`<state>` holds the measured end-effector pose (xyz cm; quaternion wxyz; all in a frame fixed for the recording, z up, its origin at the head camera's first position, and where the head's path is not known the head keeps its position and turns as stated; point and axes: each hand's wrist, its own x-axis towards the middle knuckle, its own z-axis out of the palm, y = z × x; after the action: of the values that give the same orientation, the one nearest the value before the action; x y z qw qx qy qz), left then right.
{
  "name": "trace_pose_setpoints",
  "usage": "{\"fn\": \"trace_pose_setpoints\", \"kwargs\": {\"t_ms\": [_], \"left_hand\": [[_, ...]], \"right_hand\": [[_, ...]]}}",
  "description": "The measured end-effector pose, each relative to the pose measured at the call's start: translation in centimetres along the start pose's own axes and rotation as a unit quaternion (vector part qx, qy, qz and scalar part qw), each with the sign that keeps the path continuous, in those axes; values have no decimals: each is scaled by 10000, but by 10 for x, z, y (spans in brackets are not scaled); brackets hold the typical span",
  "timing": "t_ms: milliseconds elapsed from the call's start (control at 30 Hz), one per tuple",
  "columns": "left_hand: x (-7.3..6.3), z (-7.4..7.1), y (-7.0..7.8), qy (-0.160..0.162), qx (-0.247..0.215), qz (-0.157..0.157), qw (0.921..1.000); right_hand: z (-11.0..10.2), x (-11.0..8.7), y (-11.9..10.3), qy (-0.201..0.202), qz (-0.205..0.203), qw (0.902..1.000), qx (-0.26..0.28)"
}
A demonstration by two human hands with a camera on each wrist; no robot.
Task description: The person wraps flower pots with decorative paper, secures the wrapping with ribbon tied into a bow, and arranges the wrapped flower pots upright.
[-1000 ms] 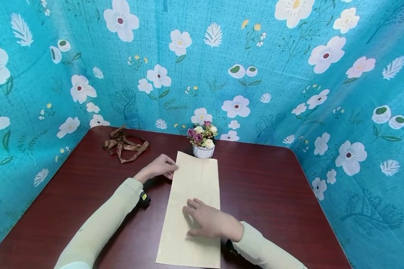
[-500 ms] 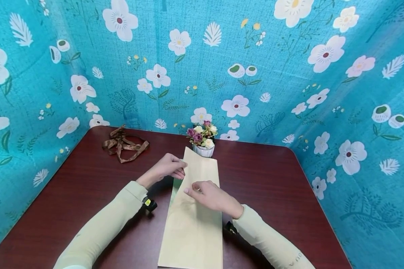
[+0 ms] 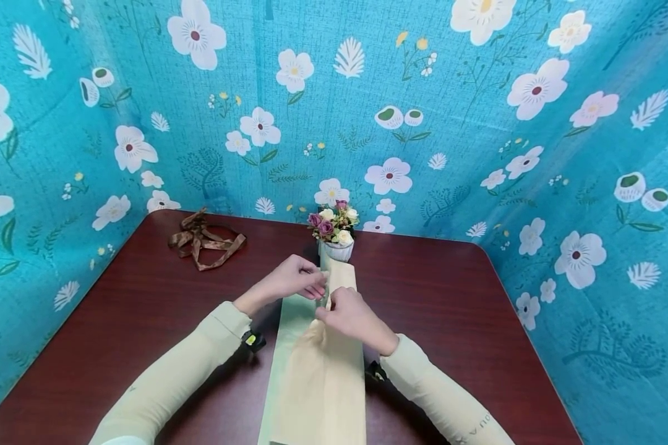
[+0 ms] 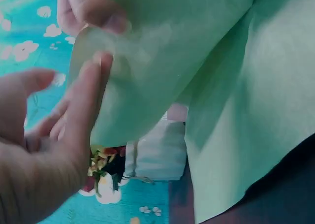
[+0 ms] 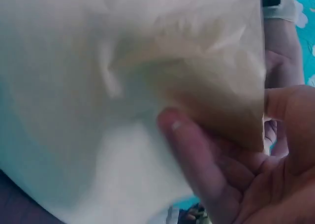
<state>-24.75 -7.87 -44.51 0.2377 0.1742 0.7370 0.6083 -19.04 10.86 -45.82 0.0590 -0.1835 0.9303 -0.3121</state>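
Observation:
A long folded sheet of wrapping paper [image 3: 336, 389], cream on one face and pale green on the other, lies lengthwise on the table. Its upper layer is lifted along the left edge, baring a strip of the green face. My right hand [image 3: 353, 314] pinches the edge of this raised layer, which bulges and creases beside the fingers. At the same edge, farther up, my left hand [image 3: 297, 278] has its fingertips against the paper. The left wrist view shows those fingers [image 4: 83, 101] fairly straight along the green face, with the thumb standing apart.
At the paper's far end stands a small white pot [image 3: 339, 250] of artificial flowers [image 3: 334, 224]. A loose heap of brown ribbon [image 3: 203, 240] lies at the back left of the dark red table [image 3: 434, 296]. Blue floral cloth [image 3: 334, 111] hangs around the table.
The right hand has moved up the paper from its middle and taken hold of the upper layer's edge. That layer has risen to the right, uncovering green, and the left hand has followed rightward.

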Motion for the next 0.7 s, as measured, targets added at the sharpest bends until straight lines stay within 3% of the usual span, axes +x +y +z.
{"fn": "trace_pose_setpoints", "kwargs": {"t_ms": [133,167,233,300,367,400,467,567,700], "left_hand": [[-1,-5,-4,-465,-32,-39,9989],[-2,-6,-6,-549,121,-39,9984],[-4,-8,-12,-725,1036,136,9919],[-7,-6,-18,-939,2222,336,9699],[-10,-2,-25,-1180,3304,460,9353],[-12,0,-29,-1289,3736,476,9173],[-16,6,-34,-1557,4105,262,8981],[-20,13,-38,-1710,4324,-136,8852],[-25,19,-41,-1647,4537,-296,8753]], "right_hand": [[-6,-3,6,7,-162,9993,335],[-8,-5,7,6,-182,9990,411],[-11,-7,11,-11,-200,9983,548],[-15,-10,14,-19,-270,9974,664],[-19,-14,18,-29,-346,9967,735],[-21,-16,20,-42,-385,9963,766],[-26,-19,24,-74,-479,9956,796],[-35,-24,29,-126,-554,9953,785],[-50,-32,39,-112,-543,9956,752]]}}
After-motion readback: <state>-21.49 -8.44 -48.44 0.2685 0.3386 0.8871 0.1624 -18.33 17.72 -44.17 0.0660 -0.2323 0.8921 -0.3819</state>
